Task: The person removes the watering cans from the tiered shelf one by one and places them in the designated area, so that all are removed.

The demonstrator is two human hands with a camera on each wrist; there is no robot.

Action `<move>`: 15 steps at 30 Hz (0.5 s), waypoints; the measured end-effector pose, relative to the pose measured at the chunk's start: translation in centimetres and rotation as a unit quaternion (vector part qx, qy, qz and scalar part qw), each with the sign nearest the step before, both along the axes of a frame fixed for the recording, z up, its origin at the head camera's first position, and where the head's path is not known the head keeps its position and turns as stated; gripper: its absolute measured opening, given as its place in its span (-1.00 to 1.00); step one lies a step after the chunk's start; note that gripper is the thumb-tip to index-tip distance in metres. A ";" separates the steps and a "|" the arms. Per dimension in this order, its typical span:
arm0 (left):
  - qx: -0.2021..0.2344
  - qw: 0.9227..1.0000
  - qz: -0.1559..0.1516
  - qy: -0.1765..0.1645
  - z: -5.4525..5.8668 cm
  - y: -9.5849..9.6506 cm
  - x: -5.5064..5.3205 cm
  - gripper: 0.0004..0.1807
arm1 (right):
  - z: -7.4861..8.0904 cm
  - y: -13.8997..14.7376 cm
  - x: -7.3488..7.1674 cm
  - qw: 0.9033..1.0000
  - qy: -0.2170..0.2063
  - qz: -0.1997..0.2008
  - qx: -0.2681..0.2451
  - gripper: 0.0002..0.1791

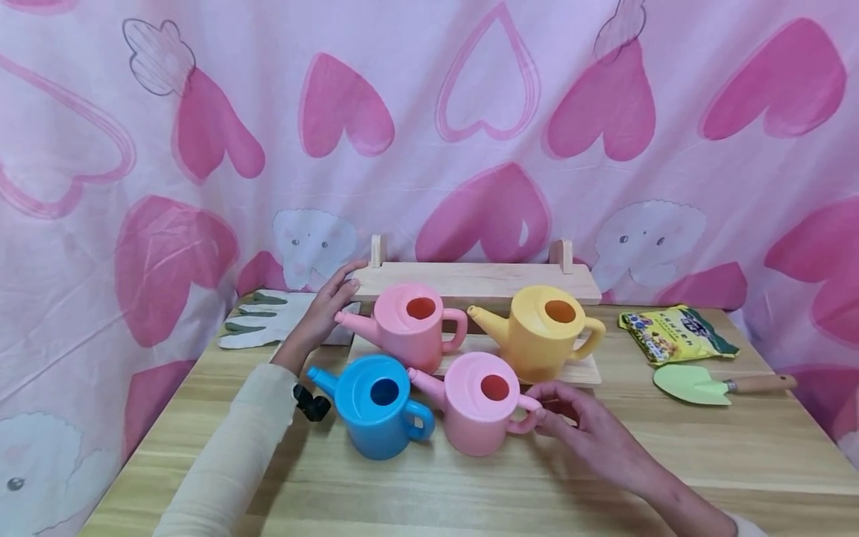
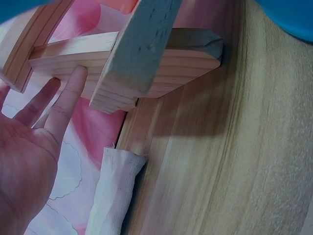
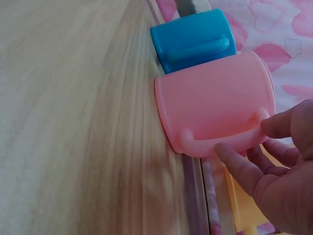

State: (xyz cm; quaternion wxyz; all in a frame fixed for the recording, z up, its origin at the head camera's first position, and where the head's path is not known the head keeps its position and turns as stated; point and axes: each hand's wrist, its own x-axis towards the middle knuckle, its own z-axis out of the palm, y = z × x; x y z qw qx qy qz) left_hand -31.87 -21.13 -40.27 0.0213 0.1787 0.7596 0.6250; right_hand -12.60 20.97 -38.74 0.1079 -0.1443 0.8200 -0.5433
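Note:
A pink watering can (image 1: 478, 410) stands at the front, its handle toward my right hand (image 1: 597, 432). Thumb and fingers of that hand pinch this handle (image 3: 222, 144). To its left is a blue watering can (image 1: 376, 414). Behind them, another pink can (image 1: 403, 335) and a yellow can (image 1: 537, 347) stand on the lower board of a wooden two-tier shelf (image 1: 470, 277). My left hand (image 1: 329, 309) is at the shelf's left end. In the left wrist view its fingers are extended, with fingertips (image 2: 78, 73) right at the wooden side piece.
White and green gloves (image 1: 268, 321) lie at the back left of the table (image 1: 403, 500). On the right are a yellow and green printed bag (image 1: 674, 333) and a green trowel (image 1: 698, 384) with a wooden handle. A heart-patterned cloth (image 1: 483, 89) hangs behind and beside the table.

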 end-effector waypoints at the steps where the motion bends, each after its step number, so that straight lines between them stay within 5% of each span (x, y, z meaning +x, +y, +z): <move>1: 0.000 1.000 0.001 -0.001 0.0 0.0 0.0 -0.38 | 0.0 0.0 0.0 1.000 0.005 0.001 0.008 -0.72; 8: 0.012 1.000 0.001 -0.006 0.1 0.2 0.1 -0.40 | 0.7 0.3 0.3 0.995 0.060 -0.021 0.076 -0.71; 11: 0.019 1.000 0.001 -0.009 0.1 0.3 0.1 -0.40 | 1.5 0.9 0.1 0.990 0.115 -0.014 0.085 -0.77; 15: 0.021 1.000 0.002 -0.011 0.1 0.2 0.1 -0.40 | 3.0 2.0 -0.3 0.971 0.210 -0.042 0.109 -0.84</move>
